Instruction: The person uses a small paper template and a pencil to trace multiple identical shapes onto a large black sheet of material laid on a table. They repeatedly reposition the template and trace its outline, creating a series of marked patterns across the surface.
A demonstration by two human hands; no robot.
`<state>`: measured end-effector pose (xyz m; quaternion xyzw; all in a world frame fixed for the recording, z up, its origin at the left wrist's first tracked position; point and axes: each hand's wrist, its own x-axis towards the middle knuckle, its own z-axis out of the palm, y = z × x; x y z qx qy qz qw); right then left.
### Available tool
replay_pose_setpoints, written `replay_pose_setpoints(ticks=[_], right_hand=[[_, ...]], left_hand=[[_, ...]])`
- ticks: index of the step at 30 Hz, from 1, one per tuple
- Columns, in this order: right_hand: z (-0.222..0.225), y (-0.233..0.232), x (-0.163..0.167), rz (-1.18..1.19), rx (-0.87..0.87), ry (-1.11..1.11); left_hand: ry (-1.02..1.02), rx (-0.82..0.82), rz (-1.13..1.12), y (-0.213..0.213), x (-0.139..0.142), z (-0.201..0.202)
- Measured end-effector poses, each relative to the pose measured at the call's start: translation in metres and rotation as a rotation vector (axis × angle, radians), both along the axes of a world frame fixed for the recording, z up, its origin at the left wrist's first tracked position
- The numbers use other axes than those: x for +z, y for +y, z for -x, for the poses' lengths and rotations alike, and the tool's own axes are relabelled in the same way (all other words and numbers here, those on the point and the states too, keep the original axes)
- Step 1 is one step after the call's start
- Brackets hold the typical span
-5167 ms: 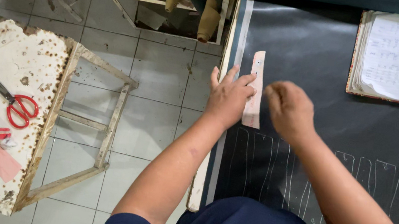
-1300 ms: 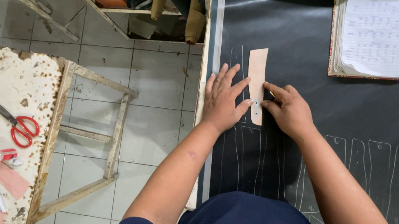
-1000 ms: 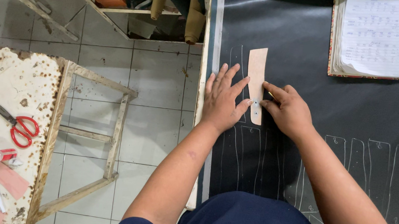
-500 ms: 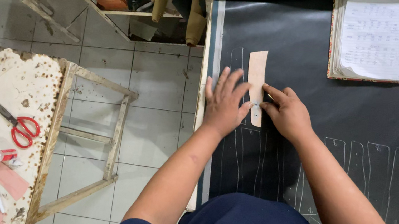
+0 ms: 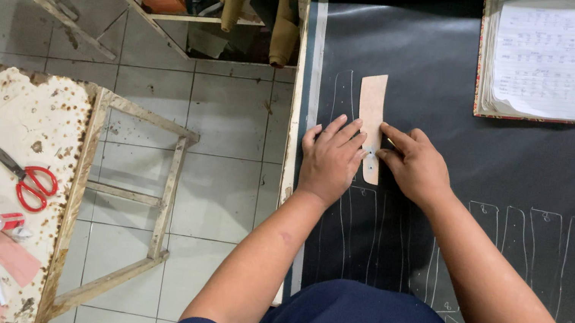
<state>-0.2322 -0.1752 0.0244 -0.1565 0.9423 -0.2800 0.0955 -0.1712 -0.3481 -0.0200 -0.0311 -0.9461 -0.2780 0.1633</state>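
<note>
**Basically, two hands pinning a pattern piece on dark sheet**

So the left hand [image 5: 330, 162] lies flat, fingers spread, pressing the lower edge of a tan cardboard-looking template [image 5: 370, 125], long and narrow with rounded ends. The right hand [image 5: 416, 166] is curled around something thin at the template's right edge; can't tell what. Template sits on a smooth black sheet [image 5: 532, 169] with pale outlines of the same shape drawn on it. Red-handled scissors [image 5: 23, 178] rest on a chipped, rusty white table [image 5: 25, 120], well apart.

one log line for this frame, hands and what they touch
left hand: flat on tan template | right hand: at template's right edge, small tool barely visible | surface: dark sheet with traced outlines
</note>
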Motion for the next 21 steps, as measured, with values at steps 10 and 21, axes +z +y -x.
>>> replay_pose_setpoints(ticks=[10,21], right_hand=[[0.001,0.000,0.000,-0.010,0.005,0.000],[0.023,0.003,0.005,0.099,0.088,0.071]], left_hand=[[-0.022,-0.004,-0.019,0.000,0.005,0.000],[-0.202,-0.144,0.162,0.008,0.023,0.003]])
